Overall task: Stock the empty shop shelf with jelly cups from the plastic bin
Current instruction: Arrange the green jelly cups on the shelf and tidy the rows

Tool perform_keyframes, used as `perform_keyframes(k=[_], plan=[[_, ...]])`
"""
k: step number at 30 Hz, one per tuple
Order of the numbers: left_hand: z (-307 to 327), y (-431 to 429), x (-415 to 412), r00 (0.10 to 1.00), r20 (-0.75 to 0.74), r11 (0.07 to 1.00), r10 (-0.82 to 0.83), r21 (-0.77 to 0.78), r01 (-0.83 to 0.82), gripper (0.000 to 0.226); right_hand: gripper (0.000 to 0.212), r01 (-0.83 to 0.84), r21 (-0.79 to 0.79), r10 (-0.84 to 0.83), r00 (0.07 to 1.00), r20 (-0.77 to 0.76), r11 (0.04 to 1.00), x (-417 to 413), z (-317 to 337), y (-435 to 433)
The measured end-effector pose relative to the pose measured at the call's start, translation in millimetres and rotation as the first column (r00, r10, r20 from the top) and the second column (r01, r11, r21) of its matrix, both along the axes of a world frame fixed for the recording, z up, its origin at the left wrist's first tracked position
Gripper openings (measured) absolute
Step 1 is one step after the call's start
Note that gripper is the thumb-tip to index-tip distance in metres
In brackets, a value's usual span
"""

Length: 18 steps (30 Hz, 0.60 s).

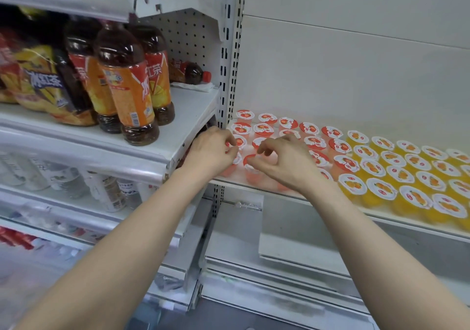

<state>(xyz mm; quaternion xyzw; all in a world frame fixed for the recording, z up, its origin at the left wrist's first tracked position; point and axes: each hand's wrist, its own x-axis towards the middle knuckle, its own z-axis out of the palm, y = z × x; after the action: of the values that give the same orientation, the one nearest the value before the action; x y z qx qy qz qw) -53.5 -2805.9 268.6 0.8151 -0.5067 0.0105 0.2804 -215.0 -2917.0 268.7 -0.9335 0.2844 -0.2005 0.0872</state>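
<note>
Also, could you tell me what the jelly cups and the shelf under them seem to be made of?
Jelly cups: probably thin clear plastic, since coloured jelly shows through the walls; lids look like glossy printed film. Shelf: seemingly white painted metal, like the slotted upright beside it.

- Shelf (381, 216): white painted metal, smooth, matt.
- Back panel (356, 70): white sheet, smooth, dull sheen.
- Upright post (230, 57): slotted metal, white paint, matt.
- Pegboard (188, 34): perforated metal, white, matt.
- Red jelly cups (264, 129): translucent plastic bodies; smooth printed peel-off lids, slightly glossy.
- Orange jelly cups (381, 188): same translucent plastic, same printed lids.
- Bottles (129, 88): clear glossy plastic, shiny printed film labels.
- Snack bags (40, 80): crinkled glossy film.
- Price rail (84, 149): clear plastic strip, highly reflective.
- Paper sheet (203, 86): white, soft, matt, creased.
</note>
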Motion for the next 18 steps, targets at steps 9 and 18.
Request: perform_keyframes(k=[9, 18], plan=[[-17.3, 23.9, -9.7, 0.998, -0.001, 0.997, -0.064, 0.035, 0.064, 0.026, 0.038, 0.055, -0.151, -0.068, 0.994, -0.085, 0.987, 1.7, -19.1, 22.1], [-19.5, 26.5, -8.5, 0.995, 0.025, 0.995, -0.098, 0.027, 0.097, 0.024, 0.038, 0.096, -0.143, -0.113, 0.987, -0.112, 0.985, -1.9, -20.2, 21.3]])
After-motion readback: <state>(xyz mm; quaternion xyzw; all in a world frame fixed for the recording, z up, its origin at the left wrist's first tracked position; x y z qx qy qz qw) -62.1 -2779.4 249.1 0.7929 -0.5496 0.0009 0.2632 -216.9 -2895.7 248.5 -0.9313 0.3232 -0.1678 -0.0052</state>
